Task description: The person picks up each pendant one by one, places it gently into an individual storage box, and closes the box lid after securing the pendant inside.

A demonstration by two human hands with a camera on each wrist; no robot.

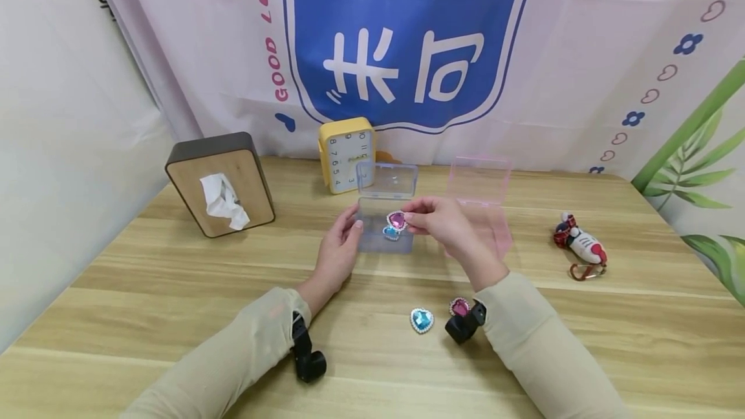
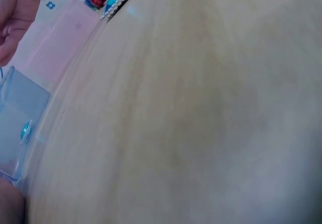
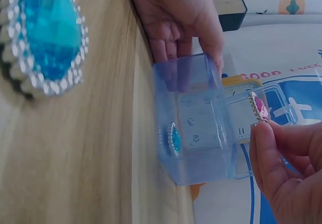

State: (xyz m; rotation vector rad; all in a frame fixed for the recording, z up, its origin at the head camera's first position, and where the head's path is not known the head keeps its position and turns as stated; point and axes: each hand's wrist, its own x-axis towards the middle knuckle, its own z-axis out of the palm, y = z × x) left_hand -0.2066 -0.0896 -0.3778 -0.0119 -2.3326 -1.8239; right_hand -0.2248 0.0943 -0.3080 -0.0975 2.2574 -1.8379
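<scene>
A pink heart-shaped gem [image 1: 397, 220] with a sparkly rim is pinched between the thumb and fingertips of my right hand [image 1: 441, 222], above the open clear blue plastic box [image 1: 372, 244]. Inside that box lies a blue heart-shaped gem [image 3: 174, 139], seen through the wall in the right wrist view. My left hand [image 1: 339, 247] grips the box's left side, its fingers along the wall and its thumb near the rim. On the table nearer to me lie another blue heart gem [image 1: 421, 320] and a second pink heart gem [image 1: 460, 306], the latter partly covered by the right wrist camera.
Right of the blue box stands an open clear pink box [image 1: 483, 212], partly behind my right hand. A yellow clock [image 1: 348, 154] stands behind the blue box, a tissue box [image 1: 218, 186] at the left. A plush keychain [image 1: 584, 246] lies at the right.
</scene>
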